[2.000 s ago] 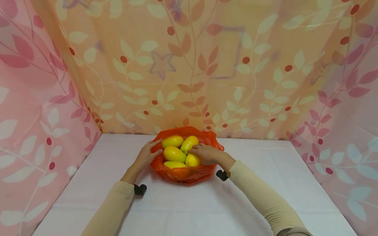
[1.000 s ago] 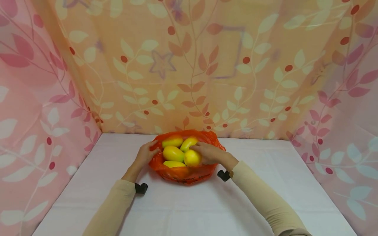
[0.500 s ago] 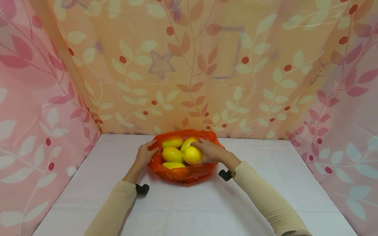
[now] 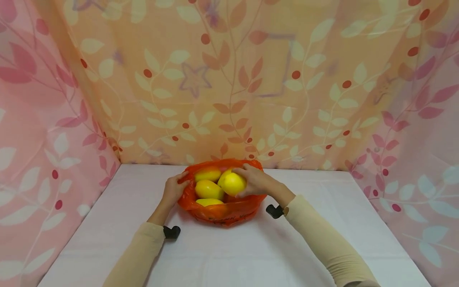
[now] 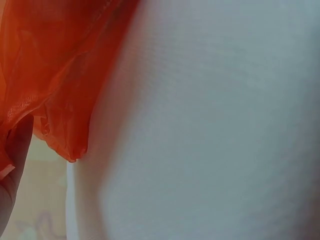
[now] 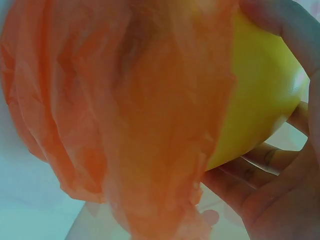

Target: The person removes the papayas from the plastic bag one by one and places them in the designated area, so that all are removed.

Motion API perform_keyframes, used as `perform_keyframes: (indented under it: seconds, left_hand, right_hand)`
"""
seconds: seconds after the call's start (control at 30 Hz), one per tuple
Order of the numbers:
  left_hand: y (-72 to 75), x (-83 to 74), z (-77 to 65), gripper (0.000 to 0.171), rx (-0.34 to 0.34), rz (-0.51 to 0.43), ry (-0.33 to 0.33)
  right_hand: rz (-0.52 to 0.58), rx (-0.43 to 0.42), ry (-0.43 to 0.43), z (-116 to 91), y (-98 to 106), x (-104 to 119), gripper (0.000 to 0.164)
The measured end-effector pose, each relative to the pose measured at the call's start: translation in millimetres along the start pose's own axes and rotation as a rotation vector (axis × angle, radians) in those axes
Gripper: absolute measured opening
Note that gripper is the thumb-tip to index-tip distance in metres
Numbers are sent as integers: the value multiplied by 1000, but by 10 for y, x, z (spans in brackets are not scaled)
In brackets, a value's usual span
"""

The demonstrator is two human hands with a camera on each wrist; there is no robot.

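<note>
Above white cloth (image 4: 215,259), left fingers (image 4: 181,175) grip a crinkled plastic bag (image 4: 226,215); right fingers (image 6: 272,158) clasp an oval fruit (image 4: 234,184).

- Cannot read the dark print (image 4: 231,219) on the red bag (image 4: 190,205); too small.
- Cannot see most of another fruit (image 4: 224,174) behind the held fruit (image 4: 234,184).
- Cannot see to the bottom of the red bag.
- See the left hand (image 4: 173,190) mostly cut off by the left wrist view's edge.
- See both sleeves (image 4: 136,255) cut off below.
- Find the white cloth (image 5: 210,125) blurred.
</note>
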State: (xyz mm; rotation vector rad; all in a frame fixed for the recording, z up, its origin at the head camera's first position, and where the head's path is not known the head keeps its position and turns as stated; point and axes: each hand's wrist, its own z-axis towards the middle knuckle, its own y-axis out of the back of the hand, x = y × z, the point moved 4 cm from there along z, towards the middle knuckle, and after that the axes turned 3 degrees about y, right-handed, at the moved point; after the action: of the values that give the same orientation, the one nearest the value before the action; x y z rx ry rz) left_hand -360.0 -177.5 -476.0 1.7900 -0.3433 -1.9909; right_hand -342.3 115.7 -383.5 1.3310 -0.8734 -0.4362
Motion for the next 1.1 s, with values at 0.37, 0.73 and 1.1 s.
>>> perform_keyframes:
  seconds: [0.37,0.73,1.1]
  left_hand:
    - [11,-35,-4,44,16,-9,13]
    - [6,-7,-28,45,34,-2,35]
    - [29,-26,-39,44,25,14,19]
  right_hand:
    - [-4,-26,-30,-19,241,11,86]
    - [29,-69,-6,-42,536,-11,82]
    - [28,-98,-65,-100,842,-72,87]
